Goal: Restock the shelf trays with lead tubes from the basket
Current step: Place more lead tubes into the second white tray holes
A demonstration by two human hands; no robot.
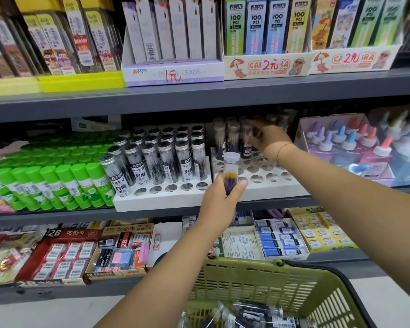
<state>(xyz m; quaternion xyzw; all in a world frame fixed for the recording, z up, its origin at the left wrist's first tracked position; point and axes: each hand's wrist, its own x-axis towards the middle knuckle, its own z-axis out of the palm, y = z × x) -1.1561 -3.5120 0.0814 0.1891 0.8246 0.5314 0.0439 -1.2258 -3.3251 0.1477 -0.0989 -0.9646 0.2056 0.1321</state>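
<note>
My left hand (219, 202) grips a clear lead tube (230, 166) upright in front of the middle shelf, its cap up and dark leads inside. My right hand (268, 136) reaches to the back of the right white tray (268, 183) and holds a tube (246, 136) standing among a few others there; most holes of that tray are bare. The left white tray (159, 197) holds several rows of capped tubes, with its front row of holes bare. The green basket (265, 287) sits below, with several tubes (253, 313) lying in it.
Green glue sticks (55, 181) fill the shelf to the left of the trays. A box of pastel-capped bottles (348, 140) stands to the right. Lead packs line the shelf above, eraser boxes (76, 252) the shelf below.
</note>
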